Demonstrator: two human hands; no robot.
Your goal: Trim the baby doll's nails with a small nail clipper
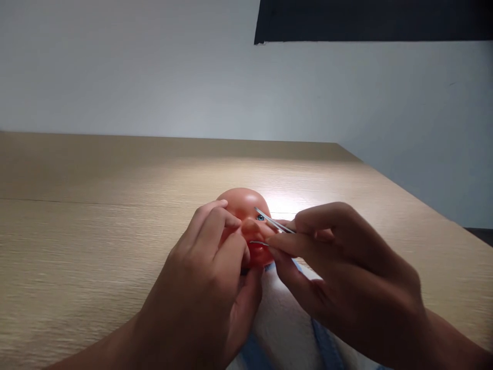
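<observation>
A doll's head (243, 199) with a blue painted eye lies face up at the centre, its face partly covered by my fingers. My left hand (213, 252) is closed around the left side of the head, fingertips against the cheek and nose. In my right hand (323, 252) is a slim pair of silvery tweezers (275, 223), its tip over the brow near the visible eye. Between that hand's thumb and finger, a thin pale strip (259, 242) crosses above the doll's mouth; its other end is hidden.
Below the head lies white and blue cloth (283, 303). The wood-grain table (96, 231) stretches to a pale wall (134, 67), with a seam across its top and an edge sloping down at right. A dark panel (370, 20) is at the upper right.
</observation>
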